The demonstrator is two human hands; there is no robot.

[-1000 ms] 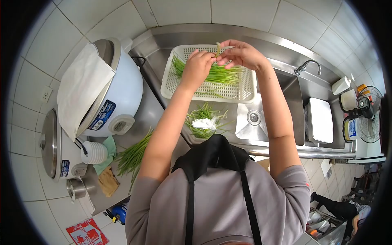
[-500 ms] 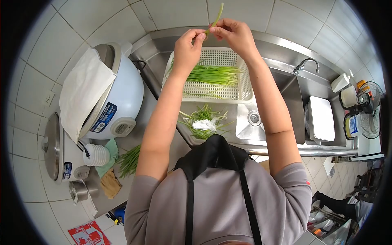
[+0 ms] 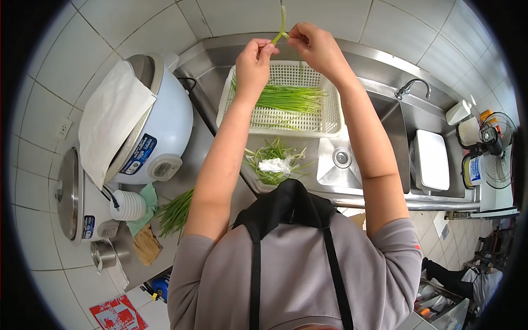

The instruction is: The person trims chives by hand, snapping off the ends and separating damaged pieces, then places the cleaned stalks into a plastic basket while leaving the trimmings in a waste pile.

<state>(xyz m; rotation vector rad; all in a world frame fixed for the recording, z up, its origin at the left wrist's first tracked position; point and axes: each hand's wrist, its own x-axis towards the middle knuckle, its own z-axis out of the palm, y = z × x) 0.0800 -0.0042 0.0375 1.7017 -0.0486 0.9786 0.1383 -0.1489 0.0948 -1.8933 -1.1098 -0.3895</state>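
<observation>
At the white basket's (image 3: pixel 333 113) 12 o'clock, the left hand's (image 3: pixel 254 67) grip pinches a green stalk (image 3: pixel 283 22); the right hand's (image 3: pixel 318 50) grip is narrow, pinching the stalk's side piece. A hard sideways tug could snap the stalk; a loose left pinch could drop it toward 6 o'clock, among the bundled stalks (image 3: pixel 291 100).

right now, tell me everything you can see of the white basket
The basket is white, rectangular, open-topped and plastic-looking, with rounded corners, a smooth rim and small holes through its floor and walls. It rests upright on the steel counter, its right end overlapping the basin in this view. A bundle of green stalks lies across its floor, with loose strands nearer the front. The left hand and wrist hide part of it; whether they touch it cannot be told.
</observation>
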